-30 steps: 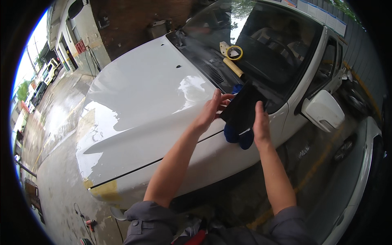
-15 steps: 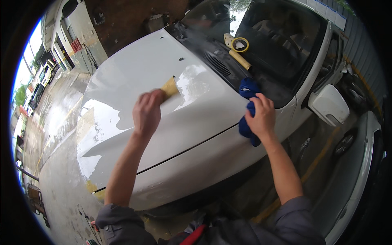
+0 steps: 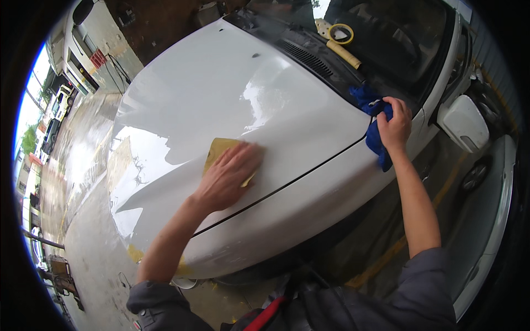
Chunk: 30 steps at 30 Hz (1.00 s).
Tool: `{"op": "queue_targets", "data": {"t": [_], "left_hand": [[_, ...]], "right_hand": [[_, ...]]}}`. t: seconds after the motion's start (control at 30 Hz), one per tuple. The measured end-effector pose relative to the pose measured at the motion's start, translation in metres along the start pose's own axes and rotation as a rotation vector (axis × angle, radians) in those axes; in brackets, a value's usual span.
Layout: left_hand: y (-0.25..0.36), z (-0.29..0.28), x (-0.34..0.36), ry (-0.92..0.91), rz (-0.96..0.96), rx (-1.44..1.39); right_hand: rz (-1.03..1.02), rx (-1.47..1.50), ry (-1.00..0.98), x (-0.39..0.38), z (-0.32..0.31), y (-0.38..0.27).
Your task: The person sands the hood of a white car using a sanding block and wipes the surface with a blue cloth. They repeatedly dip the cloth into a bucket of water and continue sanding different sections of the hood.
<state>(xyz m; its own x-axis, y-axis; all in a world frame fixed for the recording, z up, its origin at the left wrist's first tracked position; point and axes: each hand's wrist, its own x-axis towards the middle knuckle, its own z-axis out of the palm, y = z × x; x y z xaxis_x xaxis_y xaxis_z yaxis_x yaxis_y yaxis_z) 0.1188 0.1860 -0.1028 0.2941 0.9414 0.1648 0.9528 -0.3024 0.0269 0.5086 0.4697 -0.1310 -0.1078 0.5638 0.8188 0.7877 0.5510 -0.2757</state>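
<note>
A yellow sheet of sandpaper [image 3: 217,150] lies against the white car hood [image 3: 193,83], pressed under my left hand [image 3: 229,171]. The fingers of that hand are stretched out flat over the sheet and blurred by motion. Over by the rear corner of the hood, close to the base of the windshield, my right hand [image 3: 396,124] grips a crumpled blue cloth [image 3: 377,140]. Part of the cloth hangs over the seam between hood and fender, and part rests near the windshield.
On the cowl below the windshield lie a yellow ring of tape [image 3: 340,26], a pale perforated pad [image 3: 323,26] and a yellow roll [image 3: 343,54]. The side mirror [image 3: 464,122] juts out at the right. Another car [image 3: 486,220] stands alongside. Yellow patches mark the front corner.
My left hand has come down and nearer along the hood, from holding the sheet's end to lying flat over it. My view has shifted slightly; the right hand keeps hold of the blue cloth.
</note>
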Motion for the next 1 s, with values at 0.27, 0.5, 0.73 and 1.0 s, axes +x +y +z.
{"op": "queue_targets", "data": {"t": [0.27,0.5,0.73,1.0], "left_hand": [[-0.009,0.004,0.053,-0.106,0.187,-0.086],[-0.03,0.006,0.01,-0.205,0.159,-0.099],[-0.03,0.002,0.064,-0.14,0.281,-0.062],[-0.065,0.013,0.015,-0.06,0.297,-0.205]], "right_hand": [[-0.11,0.161,-0.085,0.004,-0.003,0.011],[-0.189,0.4,-0.418,0.025,-0.029,0.041],[-0.095,0.428,-0.262,0.016,-0.012,0.038],[-0.087,0.384,-0.255,0.019,-0.023,0.039]]}}
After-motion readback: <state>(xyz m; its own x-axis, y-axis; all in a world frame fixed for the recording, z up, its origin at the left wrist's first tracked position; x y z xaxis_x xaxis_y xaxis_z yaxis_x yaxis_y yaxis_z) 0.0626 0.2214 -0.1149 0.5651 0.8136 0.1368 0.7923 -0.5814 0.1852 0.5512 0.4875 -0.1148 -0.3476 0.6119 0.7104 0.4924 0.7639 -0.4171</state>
